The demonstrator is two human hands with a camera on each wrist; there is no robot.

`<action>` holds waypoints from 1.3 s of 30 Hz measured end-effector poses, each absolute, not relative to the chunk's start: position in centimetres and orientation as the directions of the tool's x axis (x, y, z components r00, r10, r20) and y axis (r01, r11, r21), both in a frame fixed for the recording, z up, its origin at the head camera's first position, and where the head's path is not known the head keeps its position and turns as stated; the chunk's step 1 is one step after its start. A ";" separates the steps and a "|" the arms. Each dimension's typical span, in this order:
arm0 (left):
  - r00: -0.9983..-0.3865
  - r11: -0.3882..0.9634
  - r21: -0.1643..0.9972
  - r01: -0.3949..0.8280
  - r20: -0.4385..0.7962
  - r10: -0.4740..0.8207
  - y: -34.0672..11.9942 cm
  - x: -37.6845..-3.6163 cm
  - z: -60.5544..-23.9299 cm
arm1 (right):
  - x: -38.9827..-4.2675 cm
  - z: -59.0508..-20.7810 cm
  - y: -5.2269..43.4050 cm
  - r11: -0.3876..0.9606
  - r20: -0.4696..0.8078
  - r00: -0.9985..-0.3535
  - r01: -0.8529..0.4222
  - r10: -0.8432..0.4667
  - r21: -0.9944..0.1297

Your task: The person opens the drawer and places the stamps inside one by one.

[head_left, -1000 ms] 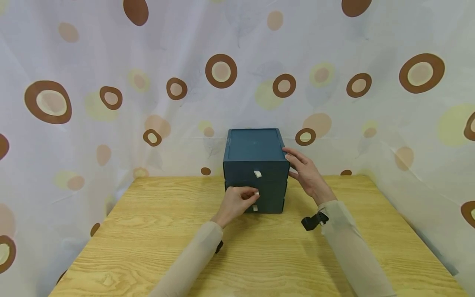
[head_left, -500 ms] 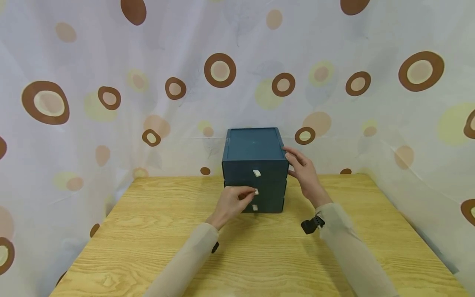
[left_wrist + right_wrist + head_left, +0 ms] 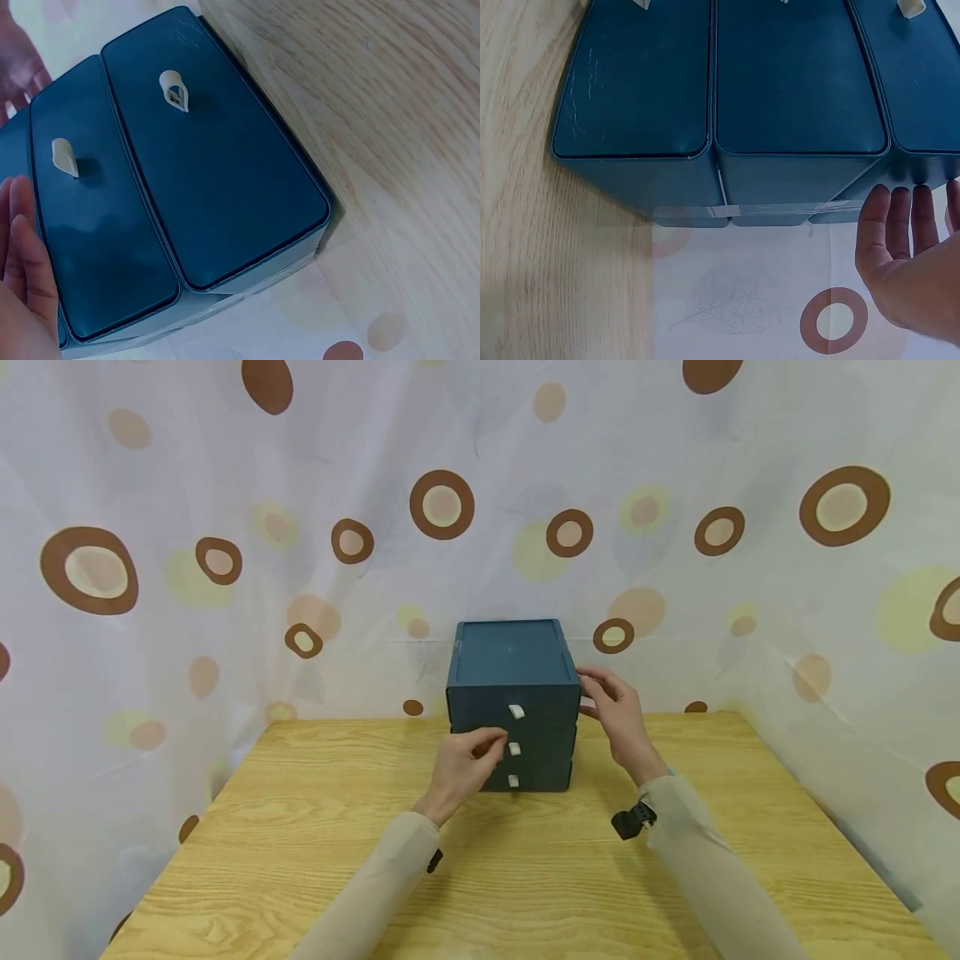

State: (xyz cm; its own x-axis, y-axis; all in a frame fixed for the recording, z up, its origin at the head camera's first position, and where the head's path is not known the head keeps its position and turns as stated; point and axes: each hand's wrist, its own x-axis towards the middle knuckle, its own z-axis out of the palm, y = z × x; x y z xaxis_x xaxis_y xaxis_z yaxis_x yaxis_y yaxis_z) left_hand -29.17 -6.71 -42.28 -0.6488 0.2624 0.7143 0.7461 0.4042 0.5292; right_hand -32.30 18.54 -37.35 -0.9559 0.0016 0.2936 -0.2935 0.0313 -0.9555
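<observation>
A dark teal box (image 3: 510,656) with three shut drawers stands at the back middle of the wooden table (image 3: 300,827). Each drawer front carries a small white tab: top (image 3: 517,712), middle (image 3: 514,748), bottom (image 3: 513,782). My left hand (image 3: 480,756) hovers just left of the middle tab, thumb and forefinger near each other with nothing between them. In the left wrist view its fingers (image 3: 22,262) lie straight beside the drawer fronts (image 3: 210,165). My right hand (image 3: 611,706) is held by the box's upper right side, and its straight fingers (image 3: 900,217) reach the box's edge (image 3: 780,82).
A white curtain (image 3: 225,485) with brown and yellow rings hangs behind and on both sides of the table. A black wrist camera (image 3: 630,820) is strapped to my right sleeve. The box stands against the curtain at the table's far edge.
My left hand has let go of the middle drawer's tab and drawn back slightly to the left. My right hand has slipped off the box's top right edge to its side.
</observation>
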 end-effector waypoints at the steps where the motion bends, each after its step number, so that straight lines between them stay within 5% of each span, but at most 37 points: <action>1: -0.647 0.405 0.529 0.746 0.720 0.251 -6.7 -29.2 -42.3 | -32.3 -37.4 18.6 0.032 0.294 -0.956 -0.294 0.003 -0.955; 17: -0.636 0.421 0.538 0.730 0.761 0.128 -7.7 -29.1 -40.8 | -31.4 -37.7 19.1 0.081 0.250 -0.968 -0.248 0.006 -0.965; 28: -0.606 0.406 0.551 0.729 0.795 0.009 -8.8 -29.8 -39.2 | -30.3 -39.7 19.5 0.228 0.104 -0.995 -0.101 0.003 -0.969; 33: -0.563 0.411 0.556 0.723 0.818 -0.117 -9.4 -30.3 -38.4 | -29.6 -41.2 19.3 0.216 0.029 -1.000 -0.027 0.005 -0.976; 39: -0.580 0.434 0.605 0.667 0.788 -0.206 -9.6 -30.8 -37.4 | -29.2 -42.6 19.0 0.206 -0.077 -0.996 0.065 -0.051 -0.976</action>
State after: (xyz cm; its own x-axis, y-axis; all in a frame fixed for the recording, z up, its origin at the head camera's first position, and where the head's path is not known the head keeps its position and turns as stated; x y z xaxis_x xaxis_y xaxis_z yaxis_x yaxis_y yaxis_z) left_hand -30.83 -9.62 -37.40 -0.5805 -0.2059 0.7878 0.6675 0.4338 0.6052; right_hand -29.17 19.04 -42.63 -0.9957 -0.0511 -0.0769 0.0648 0.2057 -0.9765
